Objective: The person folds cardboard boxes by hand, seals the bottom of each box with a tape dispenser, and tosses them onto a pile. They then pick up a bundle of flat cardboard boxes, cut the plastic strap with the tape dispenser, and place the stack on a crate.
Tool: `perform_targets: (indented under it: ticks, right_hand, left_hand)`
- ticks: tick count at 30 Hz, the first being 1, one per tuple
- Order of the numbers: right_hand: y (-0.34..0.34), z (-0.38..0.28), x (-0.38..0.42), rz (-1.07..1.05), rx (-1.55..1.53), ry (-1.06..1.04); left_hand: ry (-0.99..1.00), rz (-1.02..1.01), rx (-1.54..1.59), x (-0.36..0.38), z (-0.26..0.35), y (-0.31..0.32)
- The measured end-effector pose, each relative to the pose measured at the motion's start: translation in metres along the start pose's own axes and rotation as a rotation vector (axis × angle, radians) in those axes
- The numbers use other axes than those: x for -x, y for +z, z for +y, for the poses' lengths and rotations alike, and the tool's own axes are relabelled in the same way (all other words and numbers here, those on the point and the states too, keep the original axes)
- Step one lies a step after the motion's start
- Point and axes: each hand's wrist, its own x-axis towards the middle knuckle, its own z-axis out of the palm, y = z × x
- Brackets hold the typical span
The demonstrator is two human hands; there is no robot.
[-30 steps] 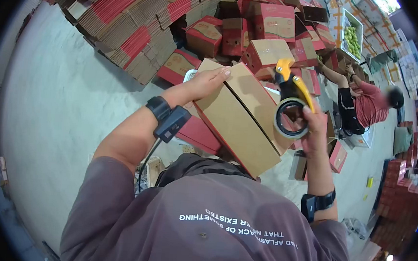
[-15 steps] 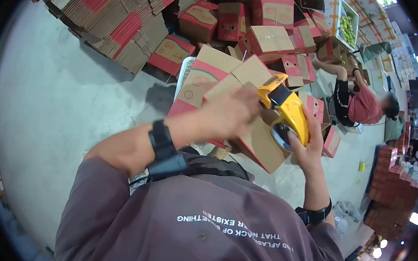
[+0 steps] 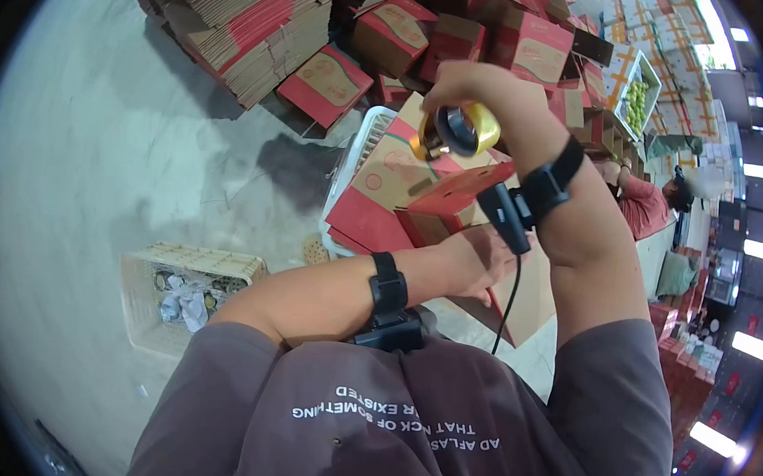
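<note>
My right hand [image 3: 463, 80] grips a yellow tape dispenser [image 3: 482, 130], holding it above the far end of a red and brown cardboard box [image 3: 524, 288]. The roll inside the dispenser faces me, and motion blurs it a little. Across the near part of this box lies my left hand [image 3: 479, 261], flat with its thumb apart from the fingers; some fingertips are hard to make out. Under and left of the box are flattened red and brown cartons [image 3: 386, 172], resting on a white plastic basket [image 3: 335, 199].
A cream crate [image 3: 143, 301] holding plastic-wrapped items stands on the floor at left. Bundled flat cartons [image 3: 263, 31] and a heap of boxes [image 3: 536, 50] lie ahead. At right a person [image 3: 645, 208] sits near a crate of green fruit [image 3: 636, 105].
My right hand has swung the tape dispenser forward and left, over the box's far end. My left hand has left the dispenser and come down on the box. The view has shifted.
</note>
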Motion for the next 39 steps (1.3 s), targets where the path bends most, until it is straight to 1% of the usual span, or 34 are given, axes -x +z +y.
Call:
perform_targets:
  ticks: [1, 3, 4, 6, 7, 8, 9, 11, 12, 13, 15, 16, 17, 18, 19, 21, 22, 23, 24, 25, 26, 28, 29, 31, 32, 33, 35, 36, 37, 38, 39]
  right_hand:
    - [0.001, -0.016, 0.001, -0.133, 0.144, 0.046]
    - [0.000, -0.019, 0.023, -0.243, 0.228, 0.057]
    - [-0.005, -0.002, 0.028, -0.223, 0.264, -0.020]
    - [-0.043, 0.018, 0.099, -0.169, 0.111, -0.032]
    - [-0.047, 0.038, 0.127, -0.052, 0.055, -0.206]
    - [-0.043, 0.049, 0.155, -0.019, 0.018, -0.105]
    - [-0.027, 0.056, 0.182, 0.041, -0.010, -0.095]
    - [0.014, 0.068, 0.224, 0.265, -0.118, -0.182]
    - [0.047, 0.088, 0.235, 0.428, -0.098, -0.238]
    - [0.073, 0.094, 0.248, 0.499, -0.202, -0.248]
    - [0.118, 0.095, 0.286, 0.566, -0.290, -0.110]
    - [0.139, 0.102, 0.310, 0.526, -0.310, -0.052]
    - [0.160, 0.112, 0.335, 0.492, -0.334, 0.005]
    - [0.185, 0.124, 0.361, 0.500, -0.366, 0.026]
    - [0.207, 0.133, 0.385, 0.507, -0.394, 0.041]
    - [0.238, 0.142, 0.417, 0.292, -0.392, 0.202]
    - [0.271, 0.154, 0.410, 0.301, -0.414, 0.131]
    - [0.300, 0.159, 0.391, 0.271, -0.416, 0.119]
    - [0.326, 0.162, 0.360, 0.274, -0.382, 0.076]
    - [0.337, 0.154, 0.325, 0.368, -0.443, 0.110]
    - [0.363, 0.159, 0.286, 0.399, -0.423, 0.089]
    - [0.363, 0.149, 0.259, 0.378, -0.471, 0.152]
    - [0.361, 0.150, 0.261, 0.388, -0.476, 0.151]
    - [0.349, 0.160, 0.276, 0.293, -0.381, 0.260]
    - [0.332, 0.165, 0.285, 0.314, -0.390, 0.257]
    - [0.318, 0.171, 0.290, 0.375, -0.372, 0.253]
    - [0.279, 0.187, 0.293, 0.374, -0.305, 0.263]
    - [0.265, 0.205, 0.284, 0.348, -0.232, 0.322]
    - [0.255, 0.224, 0.278, 0.307, -0.165, 0.381]
    - [0.243, 0.242, 0.275, 0.361, -0.151, 0.419]
    - [0.223, 0.259, 0.271, 0.421, -0.128, 0.454]
  left_hand:
    - [-0.009, 0.004, 0.002, 0.001, -0.001, 0.000]
    - [-0.019, 0.017, -0.062, 0.001, 0.004, -0.003]
    - [-0.015, -0.036, -0.019, -0.001, 0.001, -0.013]
    - [-0.025, -0.012, 0.009, -0.002, 0.001, -0.013]
    - [-0.034, 0.009, 0.042, -0.003, 0.002, -0.012]
    - [-0.035, 0.050, 0.073, -0.006, 0.002, -0.015]
    - [-0.026, 0.043, 0.070, -0.004, 0.001, -0.012]
    - [0.092, 0.226, 0.146, 0.002, -0.004, 0.002]
    - [0.144, 0.345, 0.143, 0.005, -0.006, 0.010]
    - [0.142, 0.338, 0.141, 0.008, -0.003, 0.008]
    - [0.072, 0.211, 0.103, 0.009, 0.001, 0.001]
    - [0.072, 0.198, 0.111, 0.008, 0.005, 0.003]
    - [0.069, 0.230, 0.053, 0.007, 0.005, 0.004]
    - [0.068, 0.262, -0.008, 0.005, 0.005, 0.004]
    - [0.069, 0.245, -0.010, 0.005, 0.006, 0.004]
    - [0.060, 0.214, -0.008, -0.001, 0.009, 0.003]
    - [0.043, 0.206, -0.007, -0.004, 0.012, 0.004]
    - [0.055, 0.195, -0.008, -0.007, 0.013, 0.006]
    - [0.037, 0.202, -0.041, -0.009, 0.017, 0.007]
    - [0.008, 0.209, -0.075, -0.008, 0.022, 0.009]
    - [0.001, 0.198, -0.084, -0.005, 0.028, 0.008]
    - [-0.077, 0.161, -0.059, -0.003, 0.030, -0.002]
    - [-0.071, 0.157, -0.067, -0.004, 0.028, -0.009]
    - [-0.160, 0.125, -0.008, -0.007, 0.015, -0.024]
    - [-0.221, 0.286, -0.115, -0.008, -0.002, -0.030]
    - [-0.214, 0.281, -0.108, 0.003, -0.005, -0.031]
    - [-0.544, 0.183, 0.378, 0.020, -0.015, -0.026]
    - [-0.561, 0.066, 0.409, 0.025, 0.006, -0.040]
    - [-0.568, -0.115, 0.589, 0.025, 0.020, -0.058]
    - [-0.569, -0.303, 0.768, 0.026, 0.028, -0.070]
    - [-0.553, -0.304, 0.775, 0.025, 0.031, -0.072]
